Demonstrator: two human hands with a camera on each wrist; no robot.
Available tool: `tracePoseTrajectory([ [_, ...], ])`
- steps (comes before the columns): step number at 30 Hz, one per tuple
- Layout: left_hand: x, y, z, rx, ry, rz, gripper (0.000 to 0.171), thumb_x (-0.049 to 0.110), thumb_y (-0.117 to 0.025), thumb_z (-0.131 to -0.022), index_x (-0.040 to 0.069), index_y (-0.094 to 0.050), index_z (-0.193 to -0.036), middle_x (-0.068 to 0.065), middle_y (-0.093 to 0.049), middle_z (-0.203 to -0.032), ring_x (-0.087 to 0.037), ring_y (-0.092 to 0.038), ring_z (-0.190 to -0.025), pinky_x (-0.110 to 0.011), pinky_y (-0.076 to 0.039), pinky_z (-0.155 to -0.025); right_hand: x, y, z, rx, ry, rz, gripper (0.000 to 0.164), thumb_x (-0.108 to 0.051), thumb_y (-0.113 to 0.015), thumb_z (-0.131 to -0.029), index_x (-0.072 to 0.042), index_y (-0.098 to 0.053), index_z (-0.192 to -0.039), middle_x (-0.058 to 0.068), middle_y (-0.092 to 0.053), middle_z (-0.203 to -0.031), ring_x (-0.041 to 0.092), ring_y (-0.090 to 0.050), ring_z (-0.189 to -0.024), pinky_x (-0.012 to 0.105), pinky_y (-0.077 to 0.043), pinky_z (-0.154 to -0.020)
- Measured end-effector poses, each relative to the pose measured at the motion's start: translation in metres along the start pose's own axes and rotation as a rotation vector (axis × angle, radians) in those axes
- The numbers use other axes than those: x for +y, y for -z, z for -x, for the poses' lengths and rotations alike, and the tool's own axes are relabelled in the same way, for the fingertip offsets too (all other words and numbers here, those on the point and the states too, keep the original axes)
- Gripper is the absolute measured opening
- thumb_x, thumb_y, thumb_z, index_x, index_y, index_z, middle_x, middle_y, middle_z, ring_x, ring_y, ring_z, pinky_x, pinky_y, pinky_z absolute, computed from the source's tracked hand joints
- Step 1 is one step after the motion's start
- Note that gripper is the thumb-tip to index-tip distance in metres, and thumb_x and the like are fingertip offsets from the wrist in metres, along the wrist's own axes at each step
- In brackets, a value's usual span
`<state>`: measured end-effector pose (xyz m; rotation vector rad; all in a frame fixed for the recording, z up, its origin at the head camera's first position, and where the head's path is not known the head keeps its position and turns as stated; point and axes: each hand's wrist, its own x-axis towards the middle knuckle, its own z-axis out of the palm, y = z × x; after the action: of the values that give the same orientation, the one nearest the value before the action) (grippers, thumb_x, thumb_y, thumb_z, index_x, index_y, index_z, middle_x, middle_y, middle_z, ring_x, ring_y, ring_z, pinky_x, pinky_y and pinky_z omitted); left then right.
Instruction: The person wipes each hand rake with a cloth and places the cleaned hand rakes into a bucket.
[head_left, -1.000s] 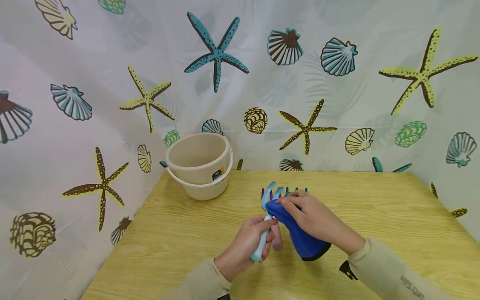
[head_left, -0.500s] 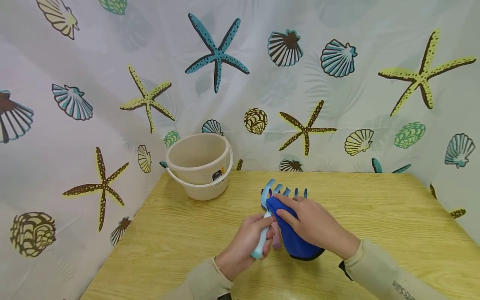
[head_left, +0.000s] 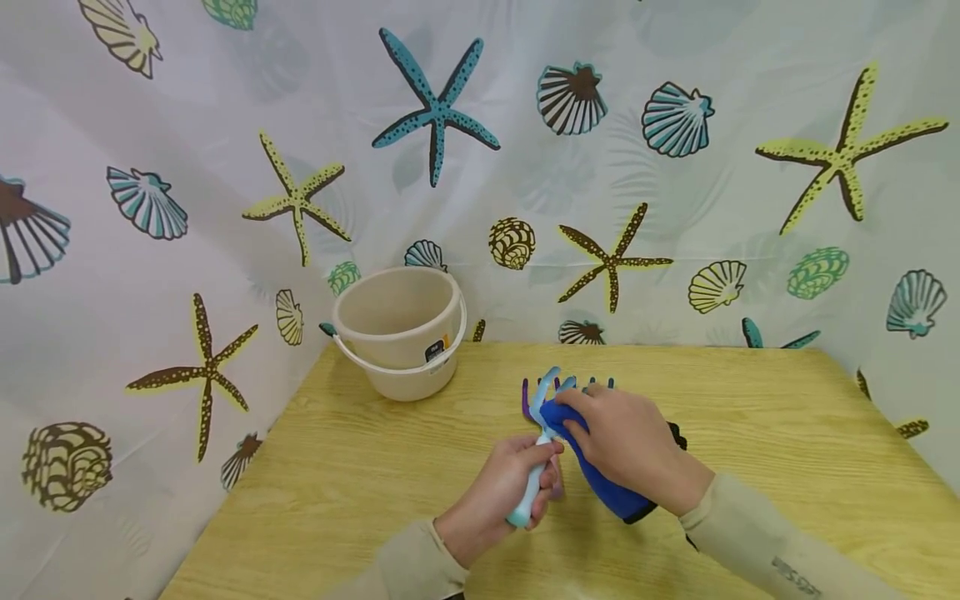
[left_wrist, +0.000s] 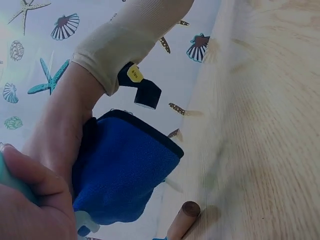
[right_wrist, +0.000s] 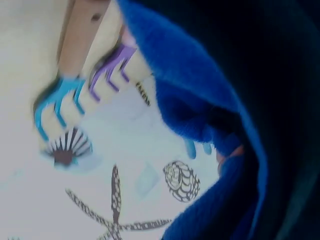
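Observation:
My left hand [head_left: 504, 483] grips the handle of a light blue hand rake [head_left: 529, 498], its tines pointing away from me over the table. Bunched in my right hand [head_left: 633, 442] is a blue cloth [head_left: 613, 492] with a black edge, pressed around the rake's head. One curved tine sticks out to the left of the cloth. In the left wrist view the cloth [left_wrist: 125, 165] hangs down beside the rake handle [left_wrist: 14, 175]. Under the hands lies a purple hand rake [right_wrist: 106, 72] with a pink handle. Beside it lies a teal hand rake [right_wrist: 60, 97] with a wooden handle.
A cream bucket [head_left: 397, 362] with its handle lowered stands at the back left of the wooden table [head_left: 360, 467]. Behind the table hangs a curtain [head_left: 480, 192] printed with starfish and shells.
The rake and both hands have shifted slightly right. My right hand has moved along the rake's head with the cloth, and part of its black edge now shows beyond that hand.

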<state>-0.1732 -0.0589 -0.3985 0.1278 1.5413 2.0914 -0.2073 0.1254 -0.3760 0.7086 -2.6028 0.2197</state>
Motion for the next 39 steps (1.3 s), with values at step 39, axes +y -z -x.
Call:
tracePoseTrajectory([
  [39, 0.000, 0.000, 0.002, 0.025, -0.033, -0.025, 0.024, 0.022, -0.049, -0.105, 0.003, -0.056, -0.117, 0.003, -0.048, -0.067, -0.006, -0.040, -0.037, -0.020, -0.033, -0.032, 0.008, -0.006, -0.005, 0.172, 0.114, 0.237, 0.035, -0.005, -0.080, -0.079, -0.008, -0.065, -0.110, 0.021, -0.058, -0.088, 0.029, -0.058, -0.060, 0.035, -0.053, -0.044],
])
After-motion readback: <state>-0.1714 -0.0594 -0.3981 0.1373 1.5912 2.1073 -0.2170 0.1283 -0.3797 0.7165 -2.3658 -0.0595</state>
